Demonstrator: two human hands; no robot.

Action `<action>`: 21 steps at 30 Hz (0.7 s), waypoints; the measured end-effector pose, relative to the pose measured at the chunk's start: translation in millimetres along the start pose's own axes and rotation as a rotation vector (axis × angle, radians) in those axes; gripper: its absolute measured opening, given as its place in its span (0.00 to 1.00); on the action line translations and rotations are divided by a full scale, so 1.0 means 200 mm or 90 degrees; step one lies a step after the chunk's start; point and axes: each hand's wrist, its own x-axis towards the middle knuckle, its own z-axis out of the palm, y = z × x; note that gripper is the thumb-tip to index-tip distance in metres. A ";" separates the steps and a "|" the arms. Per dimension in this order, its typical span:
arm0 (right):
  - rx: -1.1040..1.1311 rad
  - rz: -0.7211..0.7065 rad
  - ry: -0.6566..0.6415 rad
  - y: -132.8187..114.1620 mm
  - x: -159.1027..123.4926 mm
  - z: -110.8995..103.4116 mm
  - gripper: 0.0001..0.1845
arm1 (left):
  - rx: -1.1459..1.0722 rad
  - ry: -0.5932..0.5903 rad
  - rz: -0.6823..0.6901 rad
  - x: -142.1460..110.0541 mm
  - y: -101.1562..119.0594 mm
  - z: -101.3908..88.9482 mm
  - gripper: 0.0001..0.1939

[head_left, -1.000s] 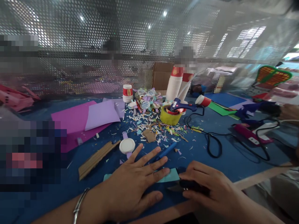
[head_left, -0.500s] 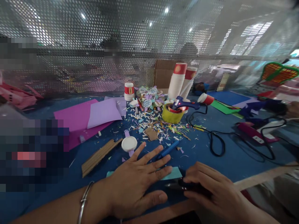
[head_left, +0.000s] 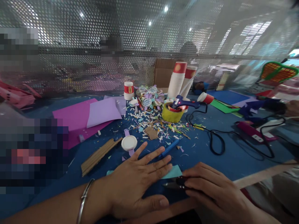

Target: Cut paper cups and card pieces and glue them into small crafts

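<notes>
My left hand lies flat with fingers spread, pressing across a turquoise paper strip whose middle it hides. In my right hand is a tool with a pointed metal blade and a dark handle. My fingers hide most of that handle, so I cannot tell its exact kind. The blade points left, toward my left thumb. Beyond my left fingertips lie a blue pen and a round white disc with lilac paper tabs.
Paper scraps cover the middle. A glue gun rests in a yellow tape roll; its cable loops right. Paper cups stand behind. Corrugated cardboard and purple sheets lie left. Another person's blurred hand appears far left.
My right hand has shifted slightly, and the blade tip sits a little further left. My left hand stays spread on the strip.
</notes>
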 end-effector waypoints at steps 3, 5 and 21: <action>-0.014 -0.029 0.047 -0.02 0.03 0.00 0.10 | -0.004 -0.014 -0.002 0.00 0.00 0.00 0.36; -0.009 -0.038 0.068 -0.02 0.05 0.01 0.12 | 0.004 -0.006 -0.012 0.00 0.00 0.02 0.36; 0.065 -0.075 0.015 -0.04 0.11 0.07 0.11 | -0.036 -0.071 -0.028 0.02 0.01 -0.03 0.38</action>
